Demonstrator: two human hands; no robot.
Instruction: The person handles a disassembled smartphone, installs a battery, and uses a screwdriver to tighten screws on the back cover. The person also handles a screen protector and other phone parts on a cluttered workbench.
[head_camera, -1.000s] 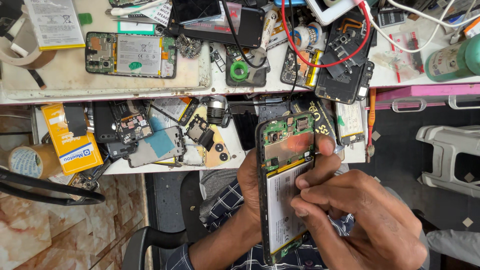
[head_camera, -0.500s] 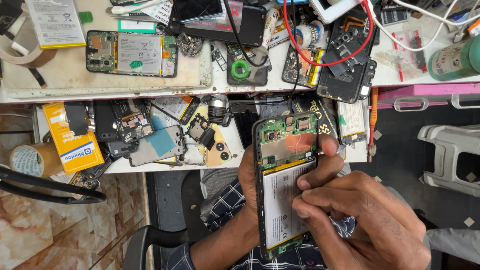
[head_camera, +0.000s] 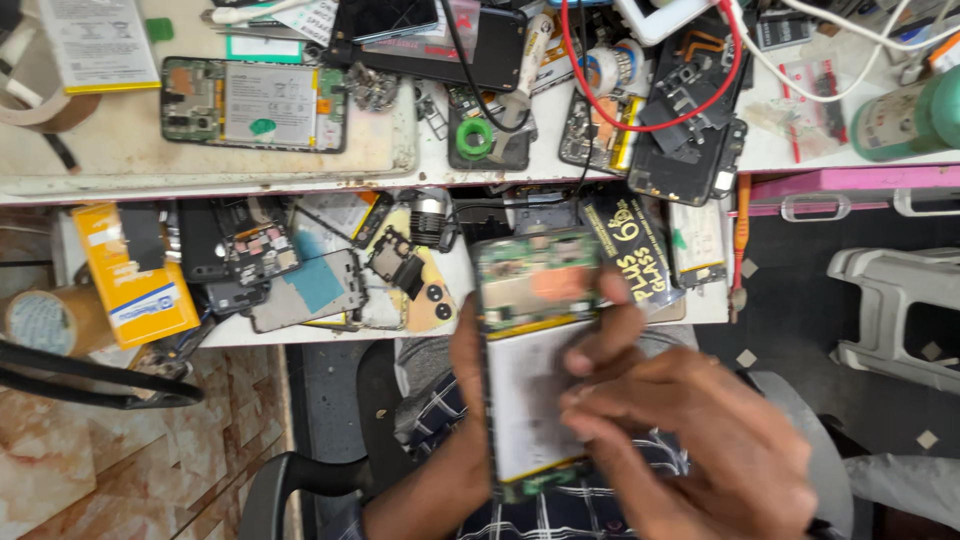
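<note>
An opened phone (head_camera: 530, 350) with its back cover off shows a green circuit board at the top and a white battery below. My left hand (head_camera: 462, 370) holds it from underneath, fingers wrapped along its left edge. My right hand (head_camera: 690, 430) rests on the phone's right side, with fingertips pressing on the battery and the board's edge. The picture is blurred by motion, so I cannot tell whether the right hand holds a small tool.
A cluttered workbench (head_camera: 120, 150) lies ahead with another opened phone (head_camera: 255, 103), phone parts, a red cable (head_camera: 650, 110), a green tape roll (head_camera: 475, 137) and a yellow box (head_camera: 135, 275). A drawer of parts (head_camera: 330, 270) sits below. A grey stool (head_camera: 895, 310) stands right.
The phone and both hands have shifted slightly left and down in view and are now motion-blurred. My right fingers have slid across the battery.
</note>
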